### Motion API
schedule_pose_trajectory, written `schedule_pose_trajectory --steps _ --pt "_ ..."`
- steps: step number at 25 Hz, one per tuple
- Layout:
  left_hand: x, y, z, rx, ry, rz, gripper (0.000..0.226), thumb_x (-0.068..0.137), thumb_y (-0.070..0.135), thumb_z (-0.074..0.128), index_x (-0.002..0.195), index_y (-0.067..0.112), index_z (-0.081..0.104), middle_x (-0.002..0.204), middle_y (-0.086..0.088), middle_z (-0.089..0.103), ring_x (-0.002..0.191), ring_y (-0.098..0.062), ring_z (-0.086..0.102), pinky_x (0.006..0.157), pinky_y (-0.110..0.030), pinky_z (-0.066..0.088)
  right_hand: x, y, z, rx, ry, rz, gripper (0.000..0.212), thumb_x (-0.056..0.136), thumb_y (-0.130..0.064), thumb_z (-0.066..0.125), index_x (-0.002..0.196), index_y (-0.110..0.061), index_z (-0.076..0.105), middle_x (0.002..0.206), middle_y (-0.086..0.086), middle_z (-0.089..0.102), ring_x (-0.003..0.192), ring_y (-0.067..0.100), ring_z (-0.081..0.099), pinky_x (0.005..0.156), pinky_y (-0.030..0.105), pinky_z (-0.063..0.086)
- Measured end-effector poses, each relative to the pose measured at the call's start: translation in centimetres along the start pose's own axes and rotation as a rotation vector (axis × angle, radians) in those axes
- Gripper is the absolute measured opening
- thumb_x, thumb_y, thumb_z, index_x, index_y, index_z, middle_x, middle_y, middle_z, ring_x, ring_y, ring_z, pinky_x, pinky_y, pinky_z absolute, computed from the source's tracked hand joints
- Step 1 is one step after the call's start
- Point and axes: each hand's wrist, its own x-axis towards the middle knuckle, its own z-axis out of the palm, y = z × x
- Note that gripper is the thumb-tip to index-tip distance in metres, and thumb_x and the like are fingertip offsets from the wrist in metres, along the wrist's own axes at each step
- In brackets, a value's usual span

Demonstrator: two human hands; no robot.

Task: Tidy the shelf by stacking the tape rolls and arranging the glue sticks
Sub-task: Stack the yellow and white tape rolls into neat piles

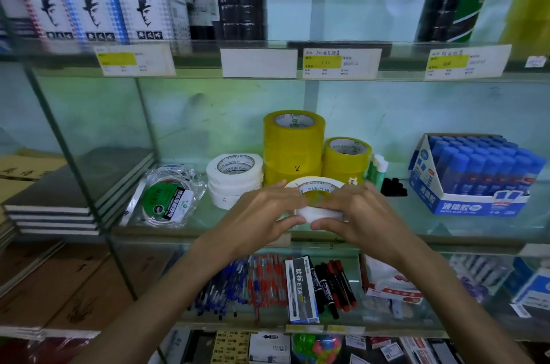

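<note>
A white tape roll (320, 212) sits just above the glass shelf (446, 226), gripped from both sides. My left hand (265, 215) curls round its left edge and my right hand (354, 212) round its right edge. Behind it to the left stands a stack of white tape rolls (233, 177). A tall stack of yellow tape rolls (293, 146) and a shorter yellow stack (346, 159) stand behind. A blue box of glue sticks (473, 173) is on the right of the shelf. Green-white glue sticks (376, 168) stand beside the short yellow stack.
A plastic bag of tapes (168, 197) lies at the left of the shelf. Small black items (393, 186) lie near the glue sticks. Pens and markers (268, 283) fill the shelf below. Notebooks (59, 203) are stacked far left. Boxes sit on the shelf above.
</note>
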Motion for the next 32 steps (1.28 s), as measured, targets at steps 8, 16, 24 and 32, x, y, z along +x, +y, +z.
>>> schedule_pose_trajectory --steps 8,16,24,32 --pt "-3.4 -2.5 -4.5 0.084 -0.011 -0.069 0.029 0.088 0.037 0.062 0.113 0.024 0.067 0.112 0.008 0.069 0.105 -0.007 0.062 0.112 -0.024 0.03 4.5 -3.4 1.9 0.063 0.01 -0.121 0.052 0.081 -0.07 0.037 0.105 -0.034 0.066 0.092 -0.014 0.07 0.088 0.009 0.058 0.075 0.035 0.04" --pt "-3.7 -6.9 -7.2 0.222 0.007 -0.136 0.025 0.088 0.036 0.062 0.107 0.022 0.069 0.102 0.005 0.071 0.095 -0.011 0.065 0.109 -0.028 0.035 10.2 -5.6 3.3 0.081 0.071 -0.165 0.032 0.084 -0.053 0.058 0.099 -0.026 0.067 0.088 -0.005 0.07 0.082 0.017 0.061 0.068 0.038 0.047" --pt "-1.9 -12.2 -6.3 0.253 -0.065 -0.26 0.022 0.091 0.035 0.057 0.11 0.026 0.064 0.103 0.008 0.068 0.1 -0.017 0.06 0.09 -0.041 0.048 15.2 -5.6 6.2 -0.016 -0.013 -0.034 0.02 0.089 -0.038 0.058 0.09 -0.019 0.062 0.093 0.003 0.066 0.086 0.027 0.06 0.058 0.034 0.041" --pt "-2.1 -14.8 -4.6 0.197 -0.105 -0.272 0.019 0.09 0.038 0.054 0.105 0.028 0.062 0.103 0.007 0.067 0.098 -0.018 0.059 0.084 -0.043 0.05 15.9 -5.5 7.2 -0.006 -0.083 0.002 0.014 0.091 -0.033 0.057 0.094 -0.02 0.061 0.097 0.005 0.065 0.087 0.029 0.061 0.059 0.033 0.037"
